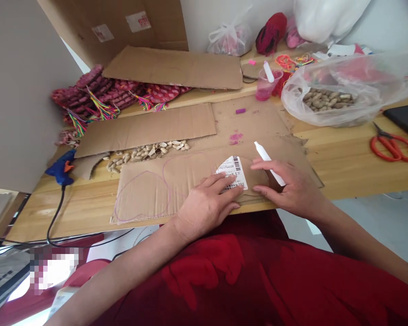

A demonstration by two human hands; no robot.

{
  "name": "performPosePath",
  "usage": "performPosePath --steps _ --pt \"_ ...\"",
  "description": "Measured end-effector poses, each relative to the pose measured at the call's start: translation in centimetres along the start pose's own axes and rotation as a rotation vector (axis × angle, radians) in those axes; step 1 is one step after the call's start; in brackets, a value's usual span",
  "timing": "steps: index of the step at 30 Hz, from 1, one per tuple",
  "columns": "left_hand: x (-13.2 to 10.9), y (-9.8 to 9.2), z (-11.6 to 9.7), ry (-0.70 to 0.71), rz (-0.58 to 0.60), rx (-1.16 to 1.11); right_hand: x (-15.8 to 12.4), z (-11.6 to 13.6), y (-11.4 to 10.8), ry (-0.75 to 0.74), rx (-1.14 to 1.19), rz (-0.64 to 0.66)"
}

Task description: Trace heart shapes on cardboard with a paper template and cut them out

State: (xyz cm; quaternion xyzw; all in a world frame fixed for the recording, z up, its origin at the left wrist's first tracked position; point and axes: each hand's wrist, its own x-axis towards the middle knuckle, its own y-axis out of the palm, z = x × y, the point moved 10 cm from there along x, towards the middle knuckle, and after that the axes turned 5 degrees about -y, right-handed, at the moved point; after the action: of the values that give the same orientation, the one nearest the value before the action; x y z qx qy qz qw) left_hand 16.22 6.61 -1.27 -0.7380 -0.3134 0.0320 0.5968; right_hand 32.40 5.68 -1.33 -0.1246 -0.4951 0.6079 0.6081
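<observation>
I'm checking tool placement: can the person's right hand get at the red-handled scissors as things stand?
Probably yes: nothing appears to stand between the right hand and the red-handled scissors on the wooden tabletop to its right, though the white marker in it may need setting down first.

The barcode label [232, 166] on cutout [253, 176] and red-printed sticker [138, 21] on upright cardboard [118, 19] are illegible.

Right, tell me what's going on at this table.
Someone is working over a sheet of cardboard on the table. The left hand rests with its fingers on a printed white label, while the right hand has a white marker tucked in it. A purple outline is drawn on the sheet's left part. Peanuts lie just beyond.
</observation>
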Motion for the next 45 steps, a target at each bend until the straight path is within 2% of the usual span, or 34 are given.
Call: performPosePath --steps 19,28,35,41,45 --pt "-0.2 -0.3 0.0 0.024 -0.067 -0.004 0.0 0.3 0.6 0.023 0.029 0.073" --pt "0.0 -0.4 -0.1 0.031 -0.084 -0.005 -0.1 0.3 0.5 0.030 0.037 0.065" --pt "0.2 -0.6 -0.1 0.029 -0.026 -0.043 -0.3 -1.2 -0.9 0.091 0.234 -0.042" --pt "1.1 -1.2 1.0 0.049 0.050 -0.146 -0.4 -1.1 -0.9 0.075 0.205 0.044" --pt "1.7 -1.0 2.4 0.006 0.160 -0.221 -0.5 -1.2 -0.8 0.081 0.172 0.070"
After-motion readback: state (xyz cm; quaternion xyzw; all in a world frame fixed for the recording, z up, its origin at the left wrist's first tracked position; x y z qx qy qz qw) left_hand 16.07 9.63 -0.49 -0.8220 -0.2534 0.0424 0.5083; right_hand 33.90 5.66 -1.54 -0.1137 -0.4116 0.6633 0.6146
